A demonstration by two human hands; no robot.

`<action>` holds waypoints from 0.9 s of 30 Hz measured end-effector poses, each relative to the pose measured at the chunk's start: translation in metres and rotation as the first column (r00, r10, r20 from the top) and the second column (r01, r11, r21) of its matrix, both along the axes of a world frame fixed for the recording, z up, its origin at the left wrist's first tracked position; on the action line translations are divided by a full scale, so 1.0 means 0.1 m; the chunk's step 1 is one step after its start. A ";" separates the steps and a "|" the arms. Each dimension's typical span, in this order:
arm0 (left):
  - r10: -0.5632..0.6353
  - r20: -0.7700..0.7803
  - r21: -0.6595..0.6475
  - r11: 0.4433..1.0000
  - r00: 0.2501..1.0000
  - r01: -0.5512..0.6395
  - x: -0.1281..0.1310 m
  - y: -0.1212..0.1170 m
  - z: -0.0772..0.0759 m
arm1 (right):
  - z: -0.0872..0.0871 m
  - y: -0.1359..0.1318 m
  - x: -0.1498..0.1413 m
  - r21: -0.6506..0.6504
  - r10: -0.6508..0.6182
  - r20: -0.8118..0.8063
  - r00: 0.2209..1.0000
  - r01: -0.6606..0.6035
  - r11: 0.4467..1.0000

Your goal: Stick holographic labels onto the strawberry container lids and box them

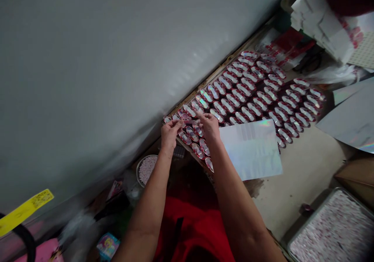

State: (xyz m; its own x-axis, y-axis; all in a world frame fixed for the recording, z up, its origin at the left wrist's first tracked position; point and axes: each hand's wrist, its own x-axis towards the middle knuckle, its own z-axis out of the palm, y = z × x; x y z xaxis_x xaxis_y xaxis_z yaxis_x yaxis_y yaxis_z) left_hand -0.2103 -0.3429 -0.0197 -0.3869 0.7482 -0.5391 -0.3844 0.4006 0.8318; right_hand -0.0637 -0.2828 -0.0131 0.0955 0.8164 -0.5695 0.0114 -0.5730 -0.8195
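Rows of small oval pieces (245, 92), red-rimmed with shiny silvery strips across them, cover the near end and middle of the table. Over the left end of these rows, my left hand (170, 134) has thumb and fingertips pinched together. My right hand (209, 125) is bent just to the right, its fingertips drawn in close above the ovals. Something small and thin seems to span the gap between both hands, too blurred to name. An iridescent silver sheet (251, 151) lies beside my right forearm, overlapping some of the ovals.
A grey wall (117, 51) runs along the table's left edge. A metal tray of pale small pieces (336, 231) stands at lower right, near a cardboard box (356, 176). A round bowl of pale beads (147, 170) sits below left. More silvery sheets (350, 116) lie at right.
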 end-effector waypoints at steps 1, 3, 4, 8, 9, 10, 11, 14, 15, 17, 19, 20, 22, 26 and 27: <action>-0.018 -0.044 -0.004 1.000 0.999 0.017 -0.06 0.03 -0.02 | 0.02 -0.03 0.02 -0.043 -0.020 -0.104 0.994 0.015 0.999; -0.074 -0.158 -0.016 0.997 0.985 0.072 -0.16 0.09 -0.04 | 0.03 -0.11 0.01 -0.118 -0.069 -0.254 0.965 0.040 0.992; -0.109 -0.229 -0.029 0.994 0.967 0.105 -0.21 0.12 -0.05 | 0.02 -0.15 -0.01 -0.131 -0.099 -0.269 0.958 0.066 0.989; -0.248 -0.564 -0.112 0.968 0.788 0.224 -0.30 0.24 -0.04 | -0.08 -0.30 -0.23 -0.030 -0.204 -0.120 0.972 0.202 0.979; -0.267 -0.647 -0.125 0.961 0.714 0.247 -0.30 0.26 -0.04 | -0.11 -0.32 -0.30 0.012 -0.212 -0.052 0.976 0.213 0.977; -0.281 -0.719 -0.132 0.953 0.635 0.272 -0.30 0.29 -0.04 | -0.13 -0.33 -0.36 0.052 -0.217 0.022 0.976 0.216 0.975; -0.288 -0.778 -0.136 0.945 0.558 0.298 -0.29 0.32 -0.04 | -0.15 -0.34 -0.41 0.090 -0.223 0.095 0.970 0.215 0.973; -0.301 -0.878 -0.159 0.917 0.373 0.366 -0.28 0.39 -0.08 | -0.18 -0.31 -0.51 0.172 -0.257 0.265 0.929 0.217 0.961; -0.311 -0.891 -0.174 0.907 0.331 0.383 -0.27 0.42 -0.10 | -0.19 -0.29 -0.52 0.187 -0.259 0.300 0.918 0.209 0.960; -0.337 -0.903 -0.211 0.889 0.268 0.405 -0.26 0.47 -0.13 | -0.20 -0.24 -0.52 0.198 -0.232 0.364 0.902 0.169 0.966; -0.369 -0.901 -0.252 0.874 0.229 0.415 -0.25 0.50 -0.15 | -0.21 -0.20 -0.51 0.198 -0.187 0.434 0.881 0.110 0.974; -0.387 -0.897 -0.274 0.867 0.214 0.416 -0.24 0.52 -0.15 | -0.22 -0.19 -0.51 0.194 -0.168 0.468 0.868 0.084 0.977; -0.420 -0.887 -0.316 0.854 0.191 0.412 -0.22 0.54 -0.16 | -0.22 -0.17 -0.51 0.189 -0.140 0.514 0.846 0.048 0.981; -0.459 -0.874 -0.364 0.835 0.157 0.413 -0.20 0.56 -0.18 | -0.21 -0.16 -0.52 0.162 -0.104 0.546 0.831 0.018 0.987; -0.464 -0.873 -0.369 0.831 0.152 0.416 -0.20 0.56 -0.18 | -0.20 -0.16 -0.52 0.156 -0.097 0.554 0.827 0.011 0.988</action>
State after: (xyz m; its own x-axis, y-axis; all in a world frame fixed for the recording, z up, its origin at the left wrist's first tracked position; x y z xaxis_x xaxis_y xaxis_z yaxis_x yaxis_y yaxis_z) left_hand -0.2305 -0.2866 -0.0374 -0.2303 0.9668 -0.1105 0.8542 0.2553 0.4530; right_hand -0.1155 -0.2987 -0.0335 0.4080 0.8673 -0.2851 0.4638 -0.4659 -0.7535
